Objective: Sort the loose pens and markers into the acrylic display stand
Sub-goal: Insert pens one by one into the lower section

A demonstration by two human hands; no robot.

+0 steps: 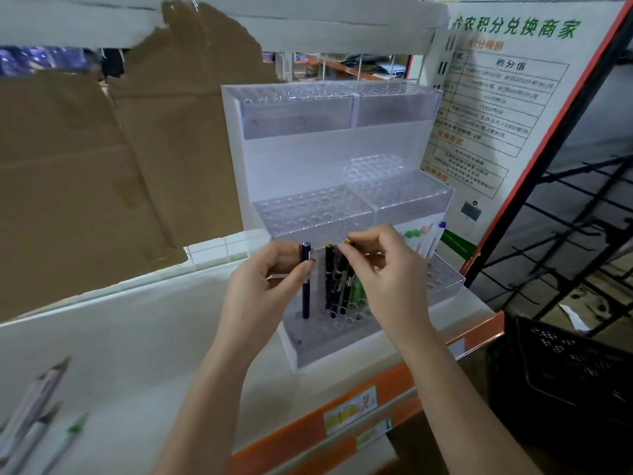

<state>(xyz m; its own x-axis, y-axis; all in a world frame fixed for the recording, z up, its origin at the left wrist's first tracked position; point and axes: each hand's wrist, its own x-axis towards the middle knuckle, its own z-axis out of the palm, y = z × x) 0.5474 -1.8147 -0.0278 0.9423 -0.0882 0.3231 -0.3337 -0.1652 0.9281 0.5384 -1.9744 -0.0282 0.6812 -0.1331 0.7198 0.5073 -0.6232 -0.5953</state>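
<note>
Both hands, left and right, pinch pens (upright) in the acrylic stand.

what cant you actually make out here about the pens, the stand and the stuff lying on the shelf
- Head view: the lower ends of the dark pens are blurred behind the acrylic stand wall, so whether each sits fully in a hole is unclear.
- What the right hand pinches: its fingers cover all but a gold tip.
- The loose markers bottom left are blurred and cut off by the frame edge; no count possible.
- The poster small print is too small to read.
</note>
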